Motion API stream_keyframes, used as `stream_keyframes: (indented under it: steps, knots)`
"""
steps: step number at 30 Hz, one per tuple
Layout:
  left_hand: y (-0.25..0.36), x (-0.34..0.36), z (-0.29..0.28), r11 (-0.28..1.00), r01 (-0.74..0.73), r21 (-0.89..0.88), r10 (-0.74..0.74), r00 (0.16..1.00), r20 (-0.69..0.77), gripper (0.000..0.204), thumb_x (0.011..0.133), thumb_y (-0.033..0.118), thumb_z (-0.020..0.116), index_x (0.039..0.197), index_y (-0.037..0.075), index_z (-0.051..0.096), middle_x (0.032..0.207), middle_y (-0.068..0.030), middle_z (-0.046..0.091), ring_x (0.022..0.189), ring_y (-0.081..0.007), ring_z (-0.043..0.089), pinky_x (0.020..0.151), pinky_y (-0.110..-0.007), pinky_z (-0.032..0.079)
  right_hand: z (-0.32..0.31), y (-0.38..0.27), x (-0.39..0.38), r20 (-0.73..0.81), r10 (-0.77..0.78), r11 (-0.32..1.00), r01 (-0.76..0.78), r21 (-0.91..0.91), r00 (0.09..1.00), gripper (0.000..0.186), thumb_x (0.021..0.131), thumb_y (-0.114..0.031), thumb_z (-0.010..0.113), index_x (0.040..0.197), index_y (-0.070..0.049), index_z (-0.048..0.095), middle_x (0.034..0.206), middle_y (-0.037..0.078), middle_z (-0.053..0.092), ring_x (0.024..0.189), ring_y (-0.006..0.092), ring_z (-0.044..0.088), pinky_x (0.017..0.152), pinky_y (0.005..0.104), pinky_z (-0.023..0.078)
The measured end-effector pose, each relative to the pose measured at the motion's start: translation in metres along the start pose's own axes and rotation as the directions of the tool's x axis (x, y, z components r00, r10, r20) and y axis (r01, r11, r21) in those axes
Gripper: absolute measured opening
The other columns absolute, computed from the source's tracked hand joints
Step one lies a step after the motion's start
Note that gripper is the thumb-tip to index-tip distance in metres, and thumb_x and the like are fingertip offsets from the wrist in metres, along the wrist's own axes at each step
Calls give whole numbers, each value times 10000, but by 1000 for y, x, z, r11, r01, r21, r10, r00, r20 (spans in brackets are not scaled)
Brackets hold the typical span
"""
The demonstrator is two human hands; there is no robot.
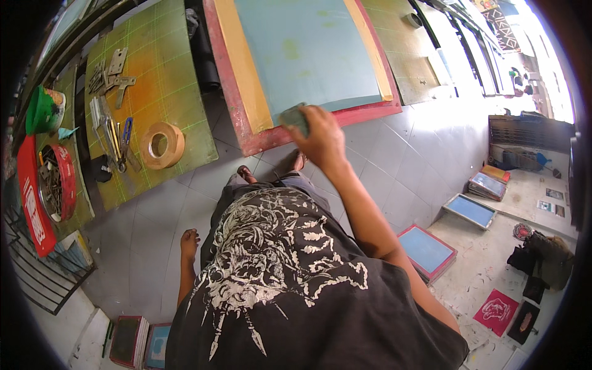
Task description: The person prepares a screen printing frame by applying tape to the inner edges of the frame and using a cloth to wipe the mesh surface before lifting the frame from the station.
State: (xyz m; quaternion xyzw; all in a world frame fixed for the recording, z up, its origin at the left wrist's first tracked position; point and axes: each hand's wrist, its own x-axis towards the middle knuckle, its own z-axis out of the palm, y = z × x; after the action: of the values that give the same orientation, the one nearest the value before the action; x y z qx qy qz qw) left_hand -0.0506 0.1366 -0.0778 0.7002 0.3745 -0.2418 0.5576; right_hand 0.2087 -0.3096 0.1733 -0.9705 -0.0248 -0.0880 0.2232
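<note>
My right hand [322, 137] grips a grey-green wad [295, 118], a sponge or folded rag; I cannot tell which. It presses at the near edge of a silk-screen frame [246, 143] with red wooden sides. Blue-grey mesh [308, 55] fills the frame, with pale green smudges in places. Tan tape [250, 92] runs down its left and right inner edges. By my left side hangs my left hand [190, 239], away from the frame, its fingers loosely curled with nothing visible in them.
On a green gridded board [179, 111] at the left lie a tape roll [162, 145], metal hinges [119, 77] and a blue cutter [127, 131]. Beyond stand a green tub [44, 110] and a red tin of tools [58, 179]. Several screens [425, 250] rest at the lower right.
</note>
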Motion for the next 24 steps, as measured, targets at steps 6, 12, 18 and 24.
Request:
stream_keyframes:
  steps: [6,12,18,24]
  knots:
    - [9,1,4,996,32,81,-36,998,56,306,968,370,600,1055,76,614,868,-18,614,718,-119,577,580,-255,426,-76,136,24,-219,324,923,-358,-140,920,475,796,-355,710,1168,-66,652,1127,161,666,1084,341,617,922,431,495]
    - [25,-3,18,997,9,81,-11,1000,24,304,971,357,599,1066,69,615,874,-22,622,730,-118,583,571,-239,421,-84,172,24,-139,443,867,-463,-184,886,493,797,-385,707,1173,-70,651,1173,142,644,1104,326,612,919,432,496]
    - [36,-3,32,998,-53,39,49,994,99,324,959,384,622,1047,73,624,893,-20,623,731,-116,579,579,-244,430,-38,96,12,-15,225,966,-225,-127,974,461,821,-317,718,1196,-76,603,1184,144,619,1120,340,584,912,446,510]
    - [64,-9,44,987,-88,135,74,992,102,324,968,390,599,1030,73,623,888,-19,624,758,-128,589,607,-266,439,3,11,-7,109,33,991,-47,129,993,479,817,-310,714,1195,-41,597,1194,161,610,1135,358,566,937,455,490]
